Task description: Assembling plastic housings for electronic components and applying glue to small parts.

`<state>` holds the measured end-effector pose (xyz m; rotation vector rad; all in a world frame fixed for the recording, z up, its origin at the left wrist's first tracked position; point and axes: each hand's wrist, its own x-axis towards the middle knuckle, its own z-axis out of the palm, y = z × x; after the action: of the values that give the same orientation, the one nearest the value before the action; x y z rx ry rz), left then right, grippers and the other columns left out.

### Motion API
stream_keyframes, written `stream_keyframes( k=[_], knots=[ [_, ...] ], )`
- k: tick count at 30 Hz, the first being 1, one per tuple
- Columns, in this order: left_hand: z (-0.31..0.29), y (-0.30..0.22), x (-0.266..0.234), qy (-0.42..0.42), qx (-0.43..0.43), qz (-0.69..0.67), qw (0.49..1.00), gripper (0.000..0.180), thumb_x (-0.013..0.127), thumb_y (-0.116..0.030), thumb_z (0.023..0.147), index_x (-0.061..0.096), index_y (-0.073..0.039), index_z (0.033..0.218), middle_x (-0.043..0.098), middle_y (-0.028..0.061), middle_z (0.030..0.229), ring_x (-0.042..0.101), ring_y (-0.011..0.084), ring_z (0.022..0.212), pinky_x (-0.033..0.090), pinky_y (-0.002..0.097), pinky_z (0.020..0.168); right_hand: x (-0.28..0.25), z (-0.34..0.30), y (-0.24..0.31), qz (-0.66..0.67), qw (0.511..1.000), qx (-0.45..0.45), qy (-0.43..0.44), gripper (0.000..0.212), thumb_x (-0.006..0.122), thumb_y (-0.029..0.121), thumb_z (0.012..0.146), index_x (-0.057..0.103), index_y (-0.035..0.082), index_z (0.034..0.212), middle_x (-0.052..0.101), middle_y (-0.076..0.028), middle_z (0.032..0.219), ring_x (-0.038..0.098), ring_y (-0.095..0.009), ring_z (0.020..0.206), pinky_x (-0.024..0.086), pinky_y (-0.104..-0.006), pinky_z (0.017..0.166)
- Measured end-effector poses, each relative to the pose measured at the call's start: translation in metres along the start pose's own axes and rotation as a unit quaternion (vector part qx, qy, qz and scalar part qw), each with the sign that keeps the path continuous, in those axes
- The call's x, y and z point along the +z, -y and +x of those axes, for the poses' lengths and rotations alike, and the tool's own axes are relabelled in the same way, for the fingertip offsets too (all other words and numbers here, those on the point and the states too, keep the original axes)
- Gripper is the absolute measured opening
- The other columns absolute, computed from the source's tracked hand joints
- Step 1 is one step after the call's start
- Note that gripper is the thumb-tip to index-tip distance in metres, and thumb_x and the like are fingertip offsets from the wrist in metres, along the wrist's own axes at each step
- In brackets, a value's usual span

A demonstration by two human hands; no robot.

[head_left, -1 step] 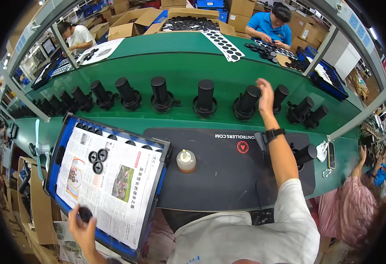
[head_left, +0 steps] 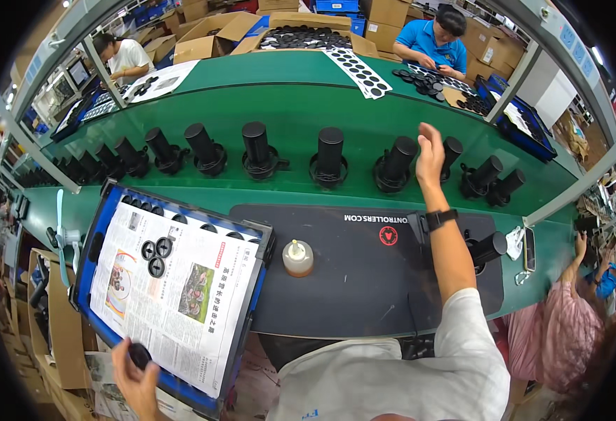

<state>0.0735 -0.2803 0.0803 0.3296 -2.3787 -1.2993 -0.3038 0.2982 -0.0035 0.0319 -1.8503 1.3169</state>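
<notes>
Go easy pinching that round black disc (head_left: 139, 356) in the left hand (head_left: 136, 390); mind the upright black cylinder (head_left: 398, 157) left of the open right hand (head_left: 430, 160).

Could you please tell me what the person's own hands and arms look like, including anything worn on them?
The left hand and right hand are ungloved. On the right arm are a black band, perhaps a watch, and a short, pale grey sleeve. The left sleeve cannot be made out.
</notes>
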Motion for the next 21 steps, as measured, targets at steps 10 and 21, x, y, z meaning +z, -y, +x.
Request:
stream_keyframes(
  k=[10, 21],
  knots=[
    [-0.03, -0.066, 0.198, 0.189, -0.081, -0.222, 0.953, 0.065, 0.07, 0.011, 0.067, 0.048, 0.004, 0.128, 0.049, 0.0141, 0.128, 0.053, 0.0144, 0.106, 0.046, 0.019, 0.068, 0.111, -0.04, 0.036, -0.02, 0.977, -0.015, 0.21, 0.048, 0.08, 0.027, 0.071, 0.059, 0.006, 0.11, 0.064, -0.014, 0.101, 0.062, -0.028, 0.094, 0.049, -0.0353, 0.085],
    [-0.036, -0.067, 0.256, 0.215, 0.011, -0.275, 0.937, 0.069, 0.071, 0.009, 0.067, 0.045, 0.003, 0.131, 0.052, 0.0139, 0.128, 0.055, 0.0076, 0.097, 0.041, 0.0161, 0.063, -0.016, -0.104, 0.188, 0.592, 0.771, 0.194, 0.137, 0.064, 0.06, 0.028, 0.073, 0.041, 0.009, 0.131, 0.055, -0.015, 0.108, 0.058, -0.029, 0.096, 0.05, -0.044, 0.087]
  ],
)
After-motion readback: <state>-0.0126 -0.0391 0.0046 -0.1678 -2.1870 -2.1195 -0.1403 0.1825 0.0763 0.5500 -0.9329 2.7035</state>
